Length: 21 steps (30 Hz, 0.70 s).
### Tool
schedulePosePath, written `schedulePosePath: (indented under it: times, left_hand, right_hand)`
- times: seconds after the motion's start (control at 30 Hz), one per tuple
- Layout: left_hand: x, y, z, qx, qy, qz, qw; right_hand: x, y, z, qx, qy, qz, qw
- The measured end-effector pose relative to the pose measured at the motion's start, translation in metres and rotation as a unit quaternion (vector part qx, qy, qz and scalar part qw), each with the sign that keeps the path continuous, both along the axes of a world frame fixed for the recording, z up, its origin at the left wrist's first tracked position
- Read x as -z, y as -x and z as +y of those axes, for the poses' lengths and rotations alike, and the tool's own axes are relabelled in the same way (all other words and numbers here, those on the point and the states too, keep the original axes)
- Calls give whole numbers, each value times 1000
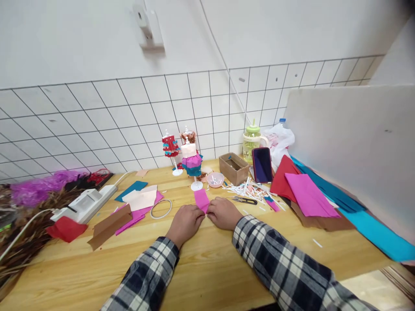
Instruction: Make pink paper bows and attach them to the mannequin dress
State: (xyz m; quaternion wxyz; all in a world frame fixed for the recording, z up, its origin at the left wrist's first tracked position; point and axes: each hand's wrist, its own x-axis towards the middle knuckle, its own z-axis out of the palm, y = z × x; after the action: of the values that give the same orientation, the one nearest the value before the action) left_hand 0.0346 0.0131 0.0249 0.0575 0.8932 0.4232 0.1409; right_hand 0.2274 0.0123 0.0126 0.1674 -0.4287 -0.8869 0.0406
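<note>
A small magenta strip of crepe paper [201, 199] lies on the wooden table in front of me. My left hand [186, 222] pinches its near left corner between closed fingers. At the near right corner, my right hand [223, 212] grips the same strip, its fingers curled. The two hands almost meet at the strip's near end. Just beyond stands a mini dress form [192, 162] with a pale top and a ruffled magenta and teal skirt. Black thread snips [245, 200] rest to the right of my right hand.
Left are paper pieces [141, 198], a ring [161, 209] and a power strip [86, 203]. Behind stand a red-dressed form [170, 147], a cardboard box [234, 168], a phone [262, 165] and a green-lidded bottle [251, 142]. Paper scraps [248, 188] and folded magenta paper [309, 194] lie right.
</note>
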Motion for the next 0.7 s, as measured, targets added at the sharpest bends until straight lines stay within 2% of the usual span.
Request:
schedulePosePath:
  times: [0.17,0.4,0.7]
  left_hand:
    - [-1,0,-5,0,31,-3,1000]
    - [5,-3,-1,-29,5,13,999]
    - [3,-8,-1,-17,-16,28,999]
  right_hand:
    - [5,-2,0,2,18,43,999]
    - [4,-1,0,24,45,0,999]
    - [2,5,-5,55,45,-30,997]
